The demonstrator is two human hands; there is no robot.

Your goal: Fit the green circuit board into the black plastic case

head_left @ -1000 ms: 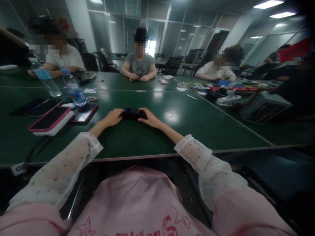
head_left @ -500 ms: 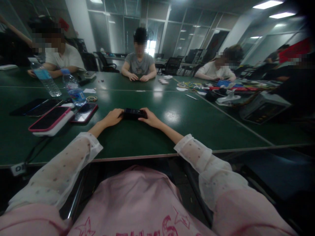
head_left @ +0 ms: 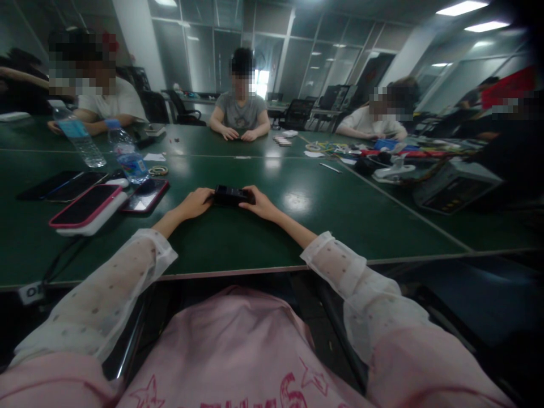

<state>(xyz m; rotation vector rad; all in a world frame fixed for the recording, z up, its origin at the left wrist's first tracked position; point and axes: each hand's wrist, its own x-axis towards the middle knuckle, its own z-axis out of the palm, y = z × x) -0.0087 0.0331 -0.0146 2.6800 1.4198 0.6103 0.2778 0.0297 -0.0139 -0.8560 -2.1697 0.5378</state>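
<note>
Between my hands, on the green table (head_left: pixel 263 232), is a small black box-shaped device (head_left: pixel 229 195) whose exact kind I cannot make out. Its left end is in the closed fingers of my left hand (head_left: pixel 198 202). At the opposite end my right hand (head_left: pixel 259 203) grips it, thumb on the near side and fingers behind. Left of my left hand lies a phone with a dark red edge (head_left: pixel 147 196). The fingertips are partly hidden behind the device.
Left are a red-edged phone on a white block (head_left: pixel 87 205), two water bottles (head_left: pixel 79 136) and a tape roll (head_left: pixel 158 170). A pen (head_left: pixel 330 168), cables (head_left: pixel 325 147) and a grey box (head_left: pixel 457 184) lie right. Co-workers sit across, one person in grey (head_left: pixel 240 110) opposite me.
The black device has tilted very slightly between my hands, which keep nearly the same place. In the far left background, a person's raised arm has come down.
</note>
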